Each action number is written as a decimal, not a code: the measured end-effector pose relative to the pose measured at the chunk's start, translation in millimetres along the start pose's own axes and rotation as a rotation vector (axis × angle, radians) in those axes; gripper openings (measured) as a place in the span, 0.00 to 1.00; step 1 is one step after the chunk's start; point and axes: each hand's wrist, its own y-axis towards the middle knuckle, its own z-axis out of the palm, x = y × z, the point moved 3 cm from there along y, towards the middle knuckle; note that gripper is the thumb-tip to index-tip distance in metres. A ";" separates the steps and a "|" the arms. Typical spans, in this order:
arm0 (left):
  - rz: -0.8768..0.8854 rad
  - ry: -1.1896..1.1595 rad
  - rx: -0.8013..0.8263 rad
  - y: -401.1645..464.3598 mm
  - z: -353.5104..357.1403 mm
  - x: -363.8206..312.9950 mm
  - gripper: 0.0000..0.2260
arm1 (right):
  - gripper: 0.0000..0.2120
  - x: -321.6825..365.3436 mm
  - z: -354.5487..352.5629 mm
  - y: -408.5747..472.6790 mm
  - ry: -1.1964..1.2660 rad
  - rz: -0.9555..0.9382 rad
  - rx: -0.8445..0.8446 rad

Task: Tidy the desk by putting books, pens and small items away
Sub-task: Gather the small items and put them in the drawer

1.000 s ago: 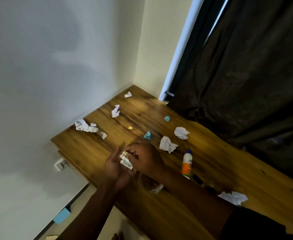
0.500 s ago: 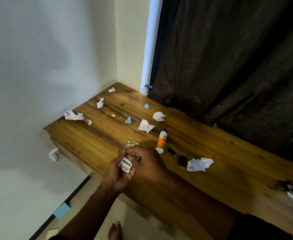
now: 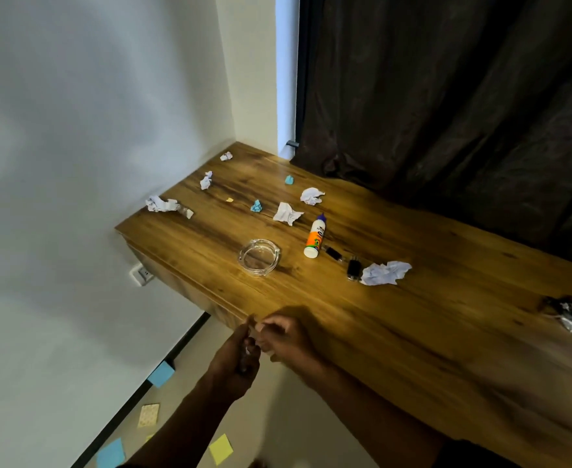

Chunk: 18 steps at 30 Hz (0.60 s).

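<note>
My two hands meet at the near edge of the table [image 3: 413, 332], blurred with motion. My left hand [image 3: 235, 361] has its fingers curled inward, and a small pale thing shows between it and my right hand [image 3: 286, 339]; what it is I cannot tell, nor can I tell whether either grip truly pinches it. The right hand's fingers are bent toward the left hand.

On the floor below lie sticky notes: two blue ones [image 3: 160, 373] that I can count, one yellow [image 3: 221, 449] and one pale patterned square [image 3: 148, 415].

Farther out on the table stands one clear glass ashtray [image 3: 259, 257], upright. Just right of it lies one glue bottle [image 3: 315, 235] on its side, long axis running near to far, white base toward me and blue cap pointing away toward the curtain [image 3: 446, 96]. Right of its base lie two small black items [image 3: 353, 269], the farther one too small to identify. The nearer one touches a large crumpled white paper [image 3: 386, 273]. At the far right edge lies a dark shiny wrapper [image 3: 571, 317].

Beyond the bottle I count five more white paper wads [image 3: 288, 213], two small blue wads [image 3: 257, 206] and one tiny yellow scrap [image 3: 229, 199], scattered toward the wall corner.
</note>
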 end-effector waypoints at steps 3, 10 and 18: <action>0.000 0.116 -0.119 14.2 -25.4 1.9 0.14 | 0.04 -20.2 9.4 -1.6 0.092 0.165 0.068; -0.040 0.189 -0.237 43.5 -68.9 -11.3 0.12 | 0.14 -69.9 36.5 -4.0 0.457 0.483 0.069; -0.055 0.213 -0.083 89.1 -103.9 -55.0 0.07 | 0.14 -127.6 75.5 17.3 1.102 0.587 -0.299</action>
